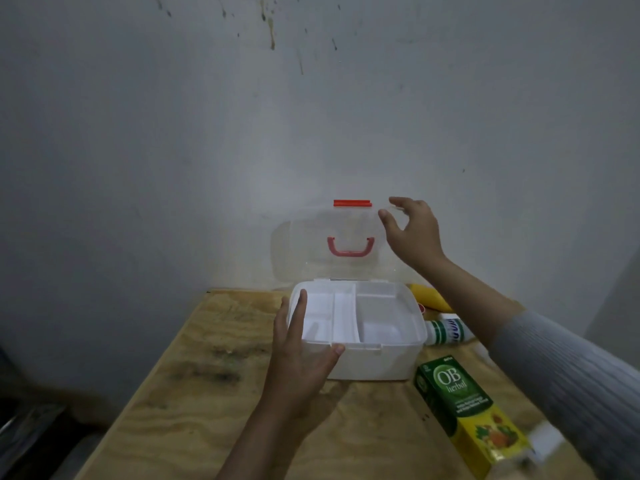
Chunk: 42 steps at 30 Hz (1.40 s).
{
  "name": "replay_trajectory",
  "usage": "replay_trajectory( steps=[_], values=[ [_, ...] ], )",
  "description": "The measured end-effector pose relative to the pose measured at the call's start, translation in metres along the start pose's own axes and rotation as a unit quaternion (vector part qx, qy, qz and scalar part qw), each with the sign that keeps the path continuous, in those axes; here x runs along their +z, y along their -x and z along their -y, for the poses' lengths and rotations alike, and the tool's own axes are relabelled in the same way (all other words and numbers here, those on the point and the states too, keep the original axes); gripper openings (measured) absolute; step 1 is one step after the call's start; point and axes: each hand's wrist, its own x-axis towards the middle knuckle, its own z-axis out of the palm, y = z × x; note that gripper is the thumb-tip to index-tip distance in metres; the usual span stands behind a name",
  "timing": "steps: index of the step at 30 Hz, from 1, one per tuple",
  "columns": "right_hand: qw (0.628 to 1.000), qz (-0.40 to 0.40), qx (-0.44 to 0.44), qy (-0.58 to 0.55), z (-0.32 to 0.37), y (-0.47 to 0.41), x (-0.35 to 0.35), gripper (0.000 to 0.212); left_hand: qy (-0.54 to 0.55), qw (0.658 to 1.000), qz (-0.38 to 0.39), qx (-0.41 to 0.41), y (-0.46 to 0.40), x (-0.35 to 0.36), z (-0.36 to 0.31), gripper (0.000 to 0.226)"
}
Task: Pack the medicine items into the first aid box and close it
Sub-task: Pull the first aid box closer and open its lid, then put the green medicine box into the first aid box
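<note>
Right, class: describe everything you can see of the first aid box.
The first aid box is white plastic, open on the wooden table. Its divided compartments are empty. The clear lid stands upright at the back, with a pink handle and a red latch. The left hand rests on its left rim; the right hand pinches the lid's top corner.

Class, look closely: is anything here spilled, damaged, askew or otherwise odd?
Only marks: dark drips stain the wall above the box, and dark smudges blotch the table to its left. Nothing looks spilled or broken; the bottle and carton simply lie on their sides beside the box.
</note>
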Motion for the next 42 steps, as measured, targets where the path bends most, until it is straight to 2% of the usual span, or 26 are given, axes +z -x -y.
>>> replay_trajectory(
  steps=[10, 14, 17, 19, 24, 28, 32, 37, 42],
  values=[
    [0.989, 0.119, -0.02, 0.083, -0.013, -0.002, -0.011, 0.064, 0.007, 1.0, 0.01, 0.01, -0.001, -0.001, 0.006, 0.088],
    [0.988, 0.127, -0.02, 0.087, -0.012, 0.008, -0.033, 0.061, 0.017, 1.0, 0.009, 0.018, 0.0, 0.0, 0.009, 0.087],
    [0.989, 0.132, -0.024, 0.069, -0.003, 0.04, -0.059, 0.047, 0.018, 1.0, -0.001, 0.019, 0.0, 0.001, 0.011, 0.088],
    [0.983, 0.169, -0.007, 0.076, -0.004, 0.073, -0.082, 0.042, 0.024, 0.999, -0.003, 0.022, -0.001, 0.002, 0.012, 0.089],
    [0.947, 0.237, 0.092, 0.194, -0.018, 0.176, -0.127, 0.051, 0.016, 0.999, -0.016, 0.03, 0.0, 0.003, 0.011, 0.087],
    [0.941, 0.191, 0.135, 0.244, -0.028, 0.242, -0.13, 0.06, 0.01, 0.999, -0.032, 0.038, 0.001, 0.005, 0.013, 0.081],
    [0.938, 0.146, 0.163, 0.27, -0.044, 0.27, -0.117, 0.065, 0.013, 0.998, -0.047, 0.045, 0.001, 0.007, 0.016, 0.069],
    [0.964, 0.07, 0.142, 0.213, -0.052, 0.277, -0.107, 0.055, 0.012, 0.997, -0.055, 0.043, 0.0, 0.007, 0.017, 0.065],
    [0.984, 0.001, 0.113, 0.137, -0.039, 0.261, -0.126, 0.051, 0.022, 0.997, -0.053, 0.043, 0.0, 0.007, 0.016, 0.063]
  ],
)
